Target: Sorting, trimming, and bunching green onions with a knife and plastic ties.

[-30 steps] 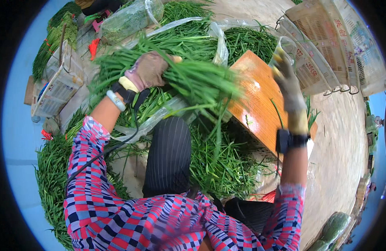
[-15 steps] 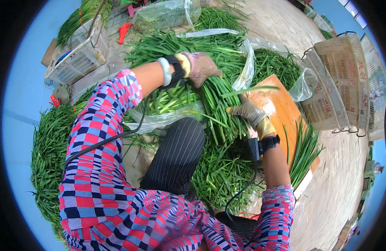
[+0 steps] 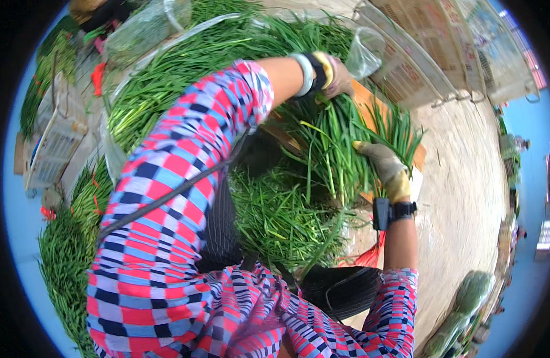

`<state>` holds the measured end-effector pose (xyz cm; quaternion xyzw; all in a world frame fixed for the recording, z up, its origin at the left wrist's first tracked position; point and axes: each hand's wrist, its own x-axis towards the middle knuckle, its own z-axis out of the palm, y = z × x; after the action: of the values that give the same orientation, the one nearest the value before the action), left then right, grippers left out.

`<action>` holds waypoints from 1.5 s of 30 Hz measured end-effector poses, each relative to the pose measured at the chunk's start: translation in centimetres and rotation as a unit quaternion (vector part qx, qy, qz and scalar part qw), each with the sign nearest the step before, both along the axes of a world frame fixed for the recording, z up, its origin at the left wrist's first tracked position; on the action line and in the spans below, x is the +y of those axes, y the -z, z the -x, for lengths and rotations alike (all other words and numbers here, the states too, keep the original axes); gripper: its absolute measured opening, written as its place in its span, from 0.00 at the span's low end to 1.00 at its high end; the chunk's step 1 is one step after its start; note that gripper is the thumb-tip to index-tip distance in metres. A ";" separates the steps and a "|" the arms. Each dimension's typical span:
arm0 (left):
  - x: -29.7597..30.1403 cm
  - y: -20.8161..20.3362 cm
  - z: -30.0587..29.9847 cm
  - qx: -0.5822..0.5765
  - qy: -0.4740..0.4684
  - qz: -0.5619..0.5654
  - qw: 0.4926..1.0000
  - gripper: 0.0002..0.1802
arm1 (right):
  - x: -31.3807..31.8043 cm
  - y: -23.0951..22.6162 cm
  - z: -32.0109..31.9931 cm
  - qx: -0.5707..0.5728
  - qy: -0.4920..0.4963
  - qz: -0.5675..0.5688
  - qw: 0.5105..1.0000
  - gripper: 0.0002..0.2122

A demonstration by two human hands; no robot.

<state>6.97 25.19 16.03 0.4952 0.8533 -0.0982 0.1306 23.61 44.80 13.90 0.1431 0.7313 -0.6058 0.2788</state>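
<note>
A bunch of garlic chives [image 3: 334,146] hangs between my two gloved hands, slanting over the wooden board [image 3: 418,156]. My left hand [image 3: 337,79], closed, grips its upper end. On the right side, my right hand [image 3: 383,162] is wrapped against the stalks, its thumb side on top and the other fingers hidden beneath. Under the bunch, beside my knee, lies a heap of loose chive leaves [image 3: 275,218]. More chives [image 3: 400,128] rest on the board, touching the held bunch.
A large pile of chives [image 3: 185,71] on clear plastic spreads ahead to the left. Pale plastic crates [image 3: 406,56] stand at the far right. A white crate [image 3: 57,143] sits at the left near stacked chives [image 3: 66,250]. Red ties [image 3: 367,255] lie by my right leg.
Both hands have carried the bunch rightward, from over the plastic-wrapped pile to over the board. My view has turned to the right along with them.
</note>
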 end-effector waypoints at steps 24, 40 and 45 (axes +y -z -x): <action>0.8 15.2 -9.6 -0.259 -0.270 -0.543 0.752 0.43 | -1.0 5.3 6.1 -0.001 -0.048 -0.227 0.973 0.28; 1.4 -1.3 -10.9 -0.309 -0.130 -0.623 0.706 0.47 | 2.8 -2.6 1.7 0.339 -0.020 0.013 0.940 0.19; 1.0 0.9 -11.0 -0.413 -0.037 -0.680 0.604 0.32 | 9.2 5.3 4.7 0.466 -0.118 -0.120 0.869 0.19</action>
<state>17.94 26.17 15.18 0.3966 0.5469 0.7307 0.0984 18.95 54.01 8.63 -0.2108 0.8546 -0.4725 -0.0441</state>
